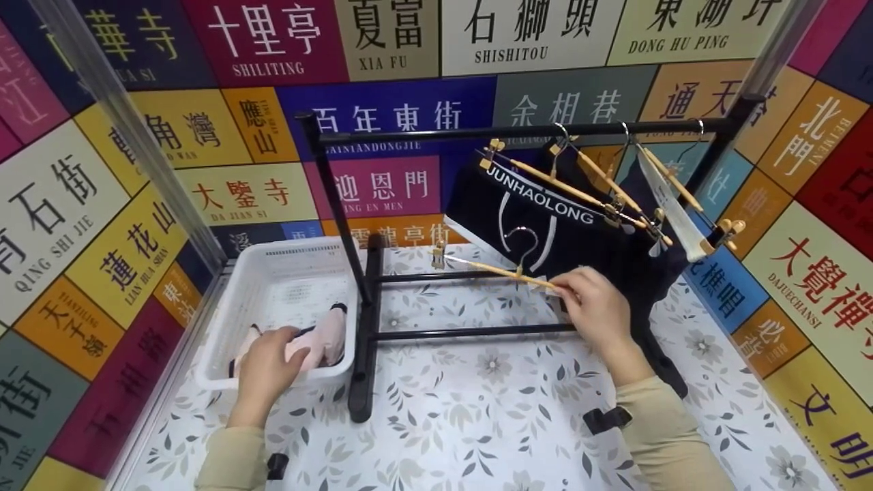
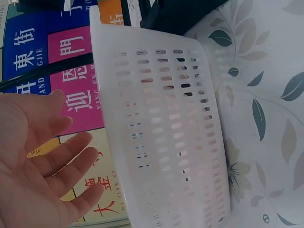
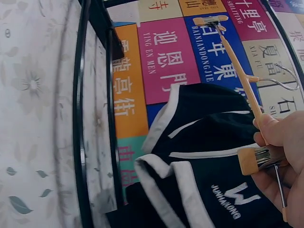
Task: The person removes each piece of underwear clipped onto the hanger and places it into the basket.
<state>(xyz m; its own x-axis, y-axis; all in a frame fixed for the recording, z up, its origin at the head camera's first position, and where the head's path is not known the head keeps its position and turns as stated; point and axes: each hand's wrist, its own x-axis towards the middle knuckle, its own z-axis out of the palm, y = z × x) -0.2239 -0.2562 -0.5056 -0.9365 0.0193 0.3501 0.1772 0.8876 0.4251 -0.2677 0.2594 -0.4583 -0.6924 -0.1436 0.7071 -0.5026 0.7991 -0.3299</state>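
My right hand pinches one end of a wooden clip hanger. The hanger has a metal hook and holds no garment; in the right wrist view its clips show at both ends. My left hand is over the front of a white plastic basket, beside pink clothing inside it. In the left wrist view that hand's fingers are spread and hold nothing, near the basket's perforated wall. Behind the held hanger, black underwear with a lettered waistband hangs from another hanger.
A black rack stands across the middle, its left foot close beside the basket. Several hangers with dark clothes hang at its right end, along with a light strip. Sign-covered walls enclose the flower-patterned table.
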